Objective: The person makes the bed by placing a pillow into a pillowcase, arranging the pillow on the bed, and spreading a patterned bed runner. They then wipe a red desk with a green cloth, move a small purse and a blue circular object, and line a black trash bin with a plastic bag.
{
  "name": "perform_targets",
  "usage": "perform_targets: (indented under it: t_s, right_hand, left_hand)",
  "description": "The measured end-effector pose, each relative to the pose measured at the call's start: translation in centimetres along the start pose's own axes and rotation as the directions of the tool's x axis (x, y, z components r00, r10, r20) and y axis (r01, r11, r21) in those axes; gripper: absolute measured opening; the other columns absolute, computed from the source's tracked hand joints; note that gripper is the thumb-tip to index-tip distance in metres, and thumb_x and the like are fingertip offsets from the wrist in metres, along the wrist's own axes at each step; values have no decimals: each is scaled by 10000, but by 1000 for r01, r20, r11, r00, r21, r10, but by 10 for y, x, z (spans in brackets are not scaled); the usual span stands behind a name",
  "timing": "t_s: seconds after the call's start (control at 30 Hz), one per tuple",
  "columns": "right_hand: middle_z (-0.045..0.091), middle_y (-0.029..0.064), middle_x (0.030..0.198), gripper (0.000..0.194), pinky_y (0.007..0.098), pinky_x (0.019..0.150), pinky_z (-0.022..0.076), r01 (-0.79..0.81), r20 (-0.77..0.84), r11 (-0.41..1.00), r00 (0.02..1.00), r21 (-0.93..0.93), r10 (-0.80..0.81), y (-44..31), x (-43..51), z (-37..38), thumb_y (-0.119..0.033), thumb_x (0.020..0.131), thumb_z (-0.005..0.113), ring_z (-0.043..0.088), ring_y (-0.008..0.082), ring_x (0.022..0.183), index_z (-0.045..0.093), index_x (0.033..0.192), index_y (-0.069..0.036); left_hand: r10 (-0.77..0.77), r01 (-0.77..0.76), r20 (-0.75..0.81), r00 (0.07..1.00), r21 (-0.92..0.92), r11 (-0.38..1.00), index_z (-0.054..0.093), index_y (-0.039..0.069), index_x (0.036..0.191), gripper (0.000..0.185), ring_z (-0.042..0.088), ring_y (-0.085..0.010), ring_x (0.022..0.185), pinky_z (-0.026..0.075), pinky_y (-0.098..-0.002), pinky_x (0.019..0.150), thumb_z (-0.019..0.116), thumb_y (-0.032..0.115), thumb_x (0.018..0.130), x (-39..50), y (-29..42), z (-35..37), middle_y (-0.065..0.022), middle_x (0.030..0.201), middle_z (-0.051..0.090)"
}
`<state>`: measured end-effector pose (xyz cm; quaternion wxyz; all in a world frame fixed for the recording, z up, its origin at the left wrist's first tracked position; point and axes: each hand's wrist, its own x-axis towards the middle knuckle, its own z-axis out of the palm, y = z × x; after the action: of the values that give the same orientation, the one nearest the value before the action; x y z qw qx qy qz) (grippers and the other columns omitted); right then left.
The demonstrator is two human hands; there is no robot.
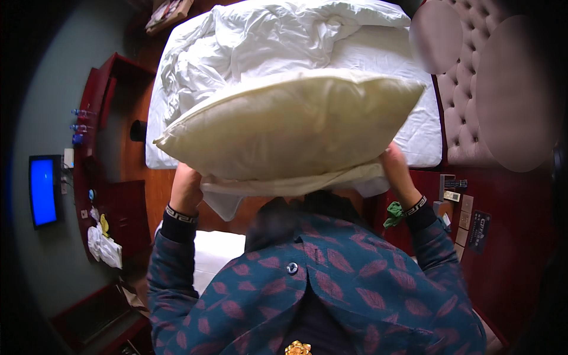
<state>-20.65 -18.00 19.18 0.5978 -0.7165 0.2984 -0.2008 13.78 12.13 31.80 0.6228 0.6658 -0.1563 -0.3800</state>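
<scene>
A plump cream pillow (288, 128) hangs in front of my chest, held up at both ends between my hands. My left hand (188, 184) grips its lower left side, with the fingers hidden behind fabric. On the lower right side, my right hand (394, 166) has hold of it, the thumb showing. A thin white cloth (226, 205), perhaps a pillowcase, droops under the pillow's lower edge. Beyond the pillow is a bed with a white sheet (377, 53) and a crumpled white duvet (262, 44).
A tufted headboard (466, 93) stands at the right. The bedside table (419, 179) bears a green cloth (393, 214) and a telephone (455, 183). At the left are a red desk (86, 146) with bottles and a wall television (43, 191). Another white bed surface (217, 253) lies beside me.
</scene>
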Motion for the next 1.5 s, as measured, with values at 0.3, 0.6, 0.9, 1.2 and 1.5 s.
perform_targets:
  t_s: [0.3, 0.6, 0.9, 1.2, 1.5]
  right_hand:
    - [652, 99, 1079, 307, 331, 832, 525, -187, -9, 965, 981, 184, 191, -88, 9, -59, -129, 912, 624, 628, 161, 945, 571, 1195, -20]
    - [648, 90, 1086, 463, 276, 814, 515, -237, -198, 814, 899, 531, 391, -69, -49, -91, -43, 803, 665, 639, 166, 925, 542, 1245, 15]
    - [670, 92, 1000, 310, 284, 820, 486, -484, -659, 809, 734, -335, 166, -114, -123, -44, 24, 809, 599, 611, 142, 928, 602, 1119, 15]
    - [285, 172, 1488, 1045, 623, 1098, 169, -149, -300, 418, 897, -896, -325, -171, -43, 86, -404, 586, 872, 145, 388, 1427, 349, 1458, -167]
    - [618, 129, 880, 741, 397, 800, 476, 21, -63, 335, 969, -942, -238, -157, 64, 85, -400, 680, 775, 613, 297, 854, 522, 1286, -56]
  left_hand:
    - [8, -10, 25, 1000, 77, 997, 627, -13, 1016, 291, 647, -160, 809, 530, -297, 736, 618, -52, 728, 44, 72, 45, -87, 957, 667]
    - [-158, 149, 173, 972, 66, 987, 589, -18, 1174, 304, 628, -201, 956, 519, -319, 838, 604, 86, 889, 108, 42, 47, -109, 1084, 654]
    - [-208, 175, 445, 871, 116, 978, 545, 51, 1171, 283, 602, -165, 991, 509, -297, 836, 609, 51, 895, 153, 14, 63, -86, 1084, 624]
    - [-147, 193, 612, 777, -9, 981, 570, 15, 1050, 345, 640, -153, 827, 515, -255, 731, 543, -113, 731, 149, 38, 55, -87, 975, 656]
    - [550, -813, 616, 564, 529, 242, 549, 14, 1018, 347, 594, -262, 847, 484, -364, 704, 551, -80, 684, 141, 54, 46, -136, 1036, 549]
